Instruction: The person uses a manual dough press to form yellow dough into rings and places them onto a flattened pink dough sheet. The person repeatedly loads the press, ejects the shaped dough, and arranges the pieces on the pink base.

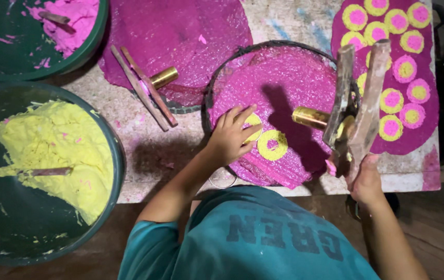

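A person in a teal shirt works over a pink dough sheet spread on a round dark-rimmed tray, seen from the head cam. The left hand, fingers spread and flat, presses a yellow dough disc onto the sheet; it grips nothing. Just beside it lies a yellow ring w/ a pink centre, already set. The right hand is closed round the handles of a wooden press w/ a brass tube.

Step in hand, by the look of it: laying yellow rounds on the pink sheet, approx. two placed so far. The next round likely calls for bringing the brass mouth down over bare pink, near the ring but not touching it.

The press's handles run up from the right hand, top-to-bottom in frame; its brass tube juts sideways toward frame left, over the sheet.

Nearby: a 2nd press lying on the table, a bowl of yellow dough, a bowl of pink dough, and a finished sheet of yellow-pink rounds at frame right.
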